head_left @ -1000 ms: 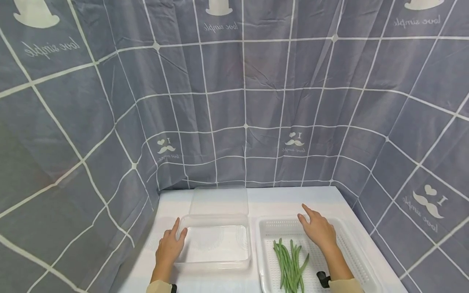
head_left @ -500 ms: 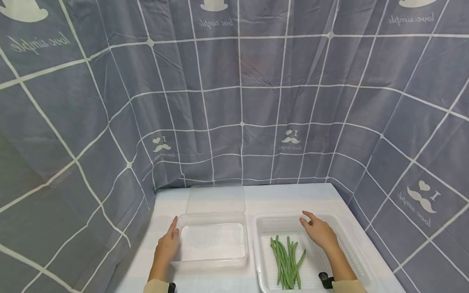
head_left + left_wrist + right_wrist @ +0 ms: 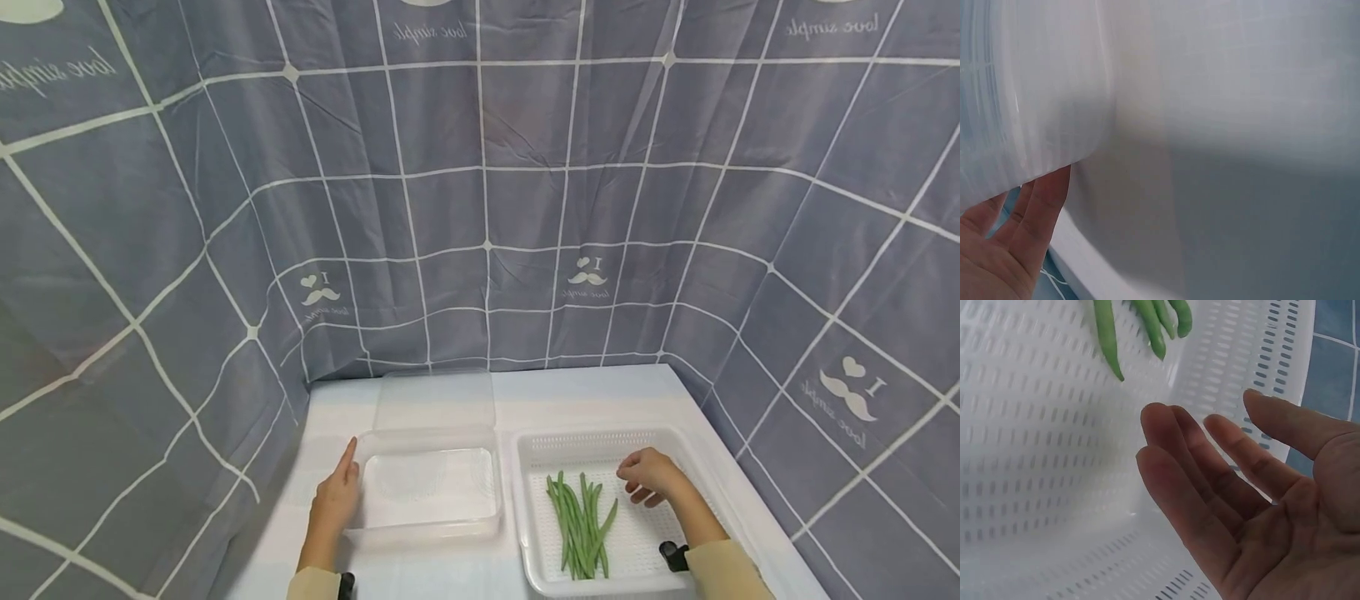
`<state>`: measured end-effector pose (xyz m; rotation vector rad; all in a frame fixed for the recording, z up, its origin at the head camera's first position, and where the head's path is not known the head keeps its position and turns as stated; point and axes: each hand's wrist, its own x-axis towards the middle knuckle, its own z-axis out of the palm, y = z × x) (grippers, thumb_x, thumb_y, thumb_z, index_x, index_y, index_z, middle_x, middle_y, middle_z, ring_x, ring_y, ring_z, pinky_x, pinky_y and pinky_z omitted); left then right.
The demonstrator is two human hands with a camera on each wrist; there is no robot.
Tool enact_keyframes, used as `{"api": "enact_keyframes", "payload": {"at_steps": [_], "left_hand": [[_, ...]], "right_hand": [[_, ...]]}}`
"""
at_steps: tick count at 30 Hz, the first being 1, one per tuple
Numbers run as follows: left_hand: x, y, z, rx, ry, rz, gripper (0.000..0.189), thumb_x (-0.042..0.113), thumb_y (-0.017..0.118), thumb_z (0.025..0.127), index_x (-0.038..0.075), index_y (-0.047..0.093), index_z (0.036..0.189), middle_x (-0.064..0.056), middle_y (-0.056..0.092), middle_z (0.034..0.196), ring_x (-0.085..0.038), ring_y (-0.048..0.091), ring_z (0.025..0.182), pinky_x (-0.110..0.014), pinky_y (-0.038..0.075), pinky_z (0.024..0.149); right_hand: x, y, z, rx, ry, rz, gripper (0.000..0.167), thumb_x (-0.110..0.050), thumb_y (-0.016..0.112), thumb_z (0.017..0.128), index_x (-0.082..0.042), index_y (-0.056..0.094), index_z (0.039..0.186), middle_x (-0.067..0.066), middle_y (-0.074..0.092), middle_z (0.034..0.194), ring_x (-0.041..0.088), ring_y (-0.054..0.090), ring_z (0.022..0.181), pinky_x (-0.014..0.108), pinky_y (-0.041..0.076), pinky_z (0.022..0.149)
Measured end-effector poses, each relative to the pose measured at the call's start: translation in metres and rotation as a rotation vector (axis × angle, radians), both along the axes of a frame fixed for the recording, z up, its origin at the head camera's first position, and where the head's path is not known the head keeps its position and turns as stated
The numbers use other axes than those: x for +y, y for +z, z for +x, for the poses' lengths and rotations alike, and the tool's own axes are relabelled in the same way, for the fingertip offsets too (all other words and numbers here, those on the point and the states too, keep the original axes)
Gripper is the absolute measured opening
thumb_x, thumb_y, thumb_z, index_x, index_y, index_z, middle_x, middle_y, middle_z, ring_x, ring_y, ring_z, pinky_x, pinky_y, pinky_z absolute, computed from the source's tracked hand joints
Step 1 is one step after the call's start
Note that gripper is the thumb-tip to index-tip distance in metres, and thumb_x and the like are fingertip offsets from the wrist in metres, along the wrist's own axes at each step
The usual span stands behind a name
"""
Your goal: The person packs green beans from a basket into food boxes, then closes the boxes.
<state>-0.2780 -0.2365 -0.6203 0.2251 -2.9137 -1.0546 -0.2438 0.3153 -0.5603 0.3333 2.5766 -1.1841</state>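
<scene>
My left hand [image 3: 334, 497] lies along the left side of a clear plastic container [image 3: 423, 527], fingers extended. In the left wrist view its fingers [image 3: 1040, 215] reach to the edge of the container's cloudy wall [image 3: 1054, 81], which hides the fingertips. Over the right part of a white perforated basket [image 3: 527, 533] hovers my right hand [image 3: 654, 477], holding nothing. Its fingers bend loosely in the right wrist view, thumb [image 3: 1291, 422] apart from them. A bundle of green beans [image 3: 579, 525] lies in the basket, to the left of this hand; several bean tips [image 3: 1107, 344] show beyond the fingers.
Behind the container a flat clear lid [image 3: 435, 400] lies on the white-covered table [image 3: 585, 392]. A grey checked curtain [image 3: 442, 208] encloses the table at the back and both sides. The container and basket stand side by side with a narrow gap.
My right hand has come nearer and lower over the basket, its fingers bending more. The left hand has settled against the container's side, thumb no longer over the rim. The head view has shifted slightly.
</scene>
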Motion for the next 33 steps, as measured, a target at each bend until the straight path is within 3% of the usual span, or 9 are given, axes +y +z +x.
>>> {"api": "enact_keyframes", "payload": {"at_steps": [7,15,26,33], "left_hand": [[-0.001,0.001,0.0,-0.004,0.009,0.006,0.055,0.037,0.028,0.116,0.025,0.024,0.17,-0.031,0.045,0.159,-0.065,0.052,0.133,-0.078,0.047,0.1],[0.002,0.005,0.004,-0.009,0.005,0.008,0.056,0.038,0.027,0.116,0.023,0.024,0.17,-0.031,0.045,0.159,-0.065,0.053,0.133,-0.078,0.048,0.099],[0.005,0.007,0.004,-0.015,0.008,0.009,0.055,0.033,0.03,0.116,0.023,0.024,0.17,-0.031,0.046,0.159,-0.065,0.053,0.133,-0.078,0.048,0.099],[0.004,0.006,0.003,-0.025,0.016,0.007,0.055,0.034,0.031,0.116,0.025,0.023,0.17,-0.031,0.046,0.159,-0.066,0.053,0.133,-0.079,0.047,0.099]], "right_hand": [[-0.002,-0.001,-0.001,-0.098,0.04,0.004,0.017,-0.009,0.069,0.096,0.006,0.071,0.104,0.018,0.076,0.078,0.02,0.074,0.061,0.035,0.062,0.057],[-0.003,-0.017,0.0,-0.199,0.068,-0.021,0.013,-0.008,0.069,0.096,0.002,0.074,0.101,0.015,0.076,0.07,0.013,0.069,0.052,0.027,0.06,0.052],[-0.007,-0.034,0.002,-0.259,0.106,-0.08,0.011,-0.01,0.07,0.095,-0.002,0.075,0.101,0.014,0.078,0.071,0.016,0.077,0.058,0.029,0.063,0.055],[-0.011,-0.039,-0.003,-0.236,0.129,-0.076,0.006,-0.006,0.071,0.093,-0.001,0.076,0.093,0.01,0.076,0.067,0.012,0.073,0.054,0.026,0.061,0.053]]}}
